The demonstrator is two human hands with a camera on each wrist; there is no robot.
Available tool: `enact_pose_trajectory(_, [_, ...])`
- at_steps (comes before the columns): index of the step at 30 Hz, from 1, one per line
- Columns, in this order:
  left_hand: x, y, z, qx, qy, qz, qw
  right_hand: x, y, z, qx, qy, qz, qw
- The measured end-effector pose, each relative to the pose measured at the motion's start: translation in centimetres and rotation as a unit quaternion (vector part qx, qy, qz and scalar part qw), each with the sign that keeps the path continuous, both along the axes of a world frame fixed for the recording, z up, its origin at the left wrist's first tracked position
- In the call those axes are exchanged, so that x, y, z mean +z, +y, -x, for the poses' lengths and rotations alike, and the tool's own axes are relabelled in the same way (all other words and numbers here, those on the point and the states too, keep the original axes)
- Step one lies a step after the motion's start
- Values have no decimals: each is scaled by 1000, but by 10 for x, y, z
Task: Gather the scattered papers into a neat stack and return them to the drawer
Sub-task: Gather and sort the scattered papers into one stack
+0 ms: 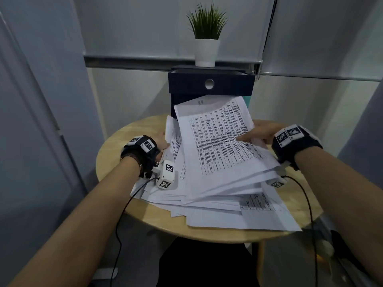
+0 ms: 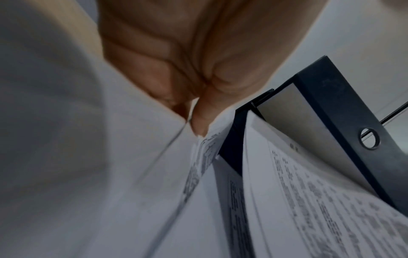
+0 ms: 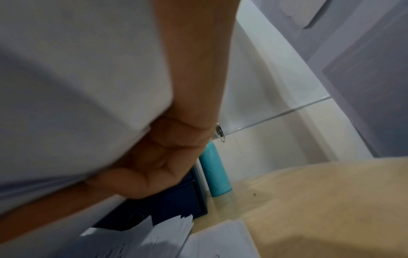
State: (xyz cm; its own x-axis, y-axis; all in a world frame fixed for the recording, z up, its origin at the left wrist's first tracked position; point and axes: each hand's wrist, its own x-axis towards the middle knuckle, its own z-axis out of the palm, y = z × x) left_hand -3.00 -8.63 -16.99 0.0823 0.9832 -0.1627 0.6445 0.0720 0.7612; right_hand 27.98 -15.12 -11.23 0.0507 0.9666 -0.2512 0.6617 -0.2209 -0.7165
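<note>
A loose, fanned pile of printed white papers (image 1: 217,158) covers the round wooden table (image 1: 116,150). My right hand (image 1: 259,133) grips the right edge of the upper sheets, thumb on top, lifting them tilted toward the drawer. In the right wrist view my right hand (image 3: 150,171) curls under the papers (image 3: 66,104). My left hand (image 1: 162,139) is at the pile's left edge, mostly hidden by sheets; the left wrist view shows my left hand (image 2: 196,120) pinching sheets of the papers (image 2: 132,174). The dark blue drawer (image 1: 186,83), with a round pull hole, stands pulled out just behind the pile.
A potted green plant (image 1: 207,38) stands on the drawer unit. A teal bottle (image 3: 215,171) stands on the table to the right of the unit. Black cables (image 1: 118,235) hang from both wrists over the table's front edge. Walls close in behind and on both sides.
</note>
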Motion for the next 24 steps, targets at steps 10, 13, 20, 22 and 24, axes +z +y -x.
enact_pose_trajectory(10, [-3, 13, 3, -27, 92, 49, 994, -16, -4, 23, -70, -208, 17, 975])
enact_pose_trajectory(13, [9, 9, -2, -60, 144, 70, 985, -34, 2, 24, -91, -214, -20, 972])
enact_pose_trajectory(20, [8, 5, -7, -39, 130, 34, 990, -30, 16, 29, 1, -222, -82, 972])
enact_pose_trajectory(22, [5, 5, -9, -16, 61, 43, 997, -29, 19, 30, 9, -238, -66, 969])
enact_pose_trajectory(24, [5, 2, -9, -16, 49, 46, 998, -28, 15, 37, 16, -233, -34, 972])
